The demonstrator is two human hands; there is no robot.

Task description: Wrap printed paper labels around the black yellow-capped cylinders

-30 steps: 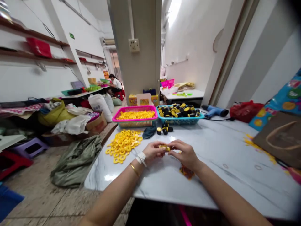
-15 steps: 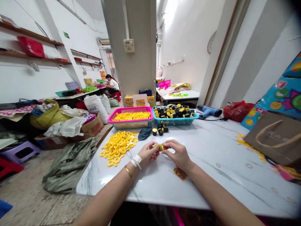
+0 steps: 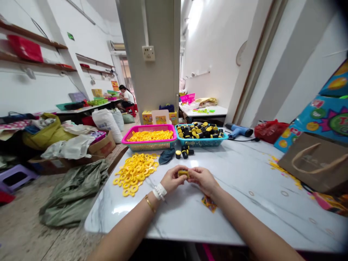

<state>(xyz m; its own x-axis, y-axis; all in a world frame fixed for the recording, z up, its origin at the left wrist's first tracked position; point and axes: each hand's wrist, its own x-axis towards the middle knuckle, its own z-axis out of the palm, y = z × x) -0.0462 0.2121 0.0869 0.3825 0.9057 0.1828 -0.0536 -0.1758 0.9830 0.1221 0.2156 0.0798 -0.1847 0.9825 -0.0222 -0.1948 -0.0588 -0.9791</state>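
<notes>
Between my two hands is a small yellow-topped piece [image 3: 183, 174], much of it covered by the fingers. My left hand [image 3: 173, 179] is closed round it from the left. From the right, the closed fingers of my right hand [image 3: 203, 179] pinch its edge. Below my right wrist, a small stack of colourful printed stickers or cards [image 3: 208, 203] lies on the table. Beyond my hands stand a few loose black cylinders with yellow caps [image 3: 185, 154], beside a dark cloth [image 3: 166, 156]. A loose pile of yellow rings [image 3: 136, 172] spreads to the left.
At the back of the marbled table [image 3: 244, 217] stand a pink basket [image 3: 148, 127] of yellow parts and a blue basket [image 3: 202, 142] of capped black cylinders. A blue heat gun [image 3: 239, 130] and a brown paper bag [image 3: 312, 159] are at right. Another person [image 3: 126, 97] sits far off.
My hands have drawn closer together around the piece, which has turned and shows more of its yellow face. The whole view has shifted slightly to the right.
</notes>
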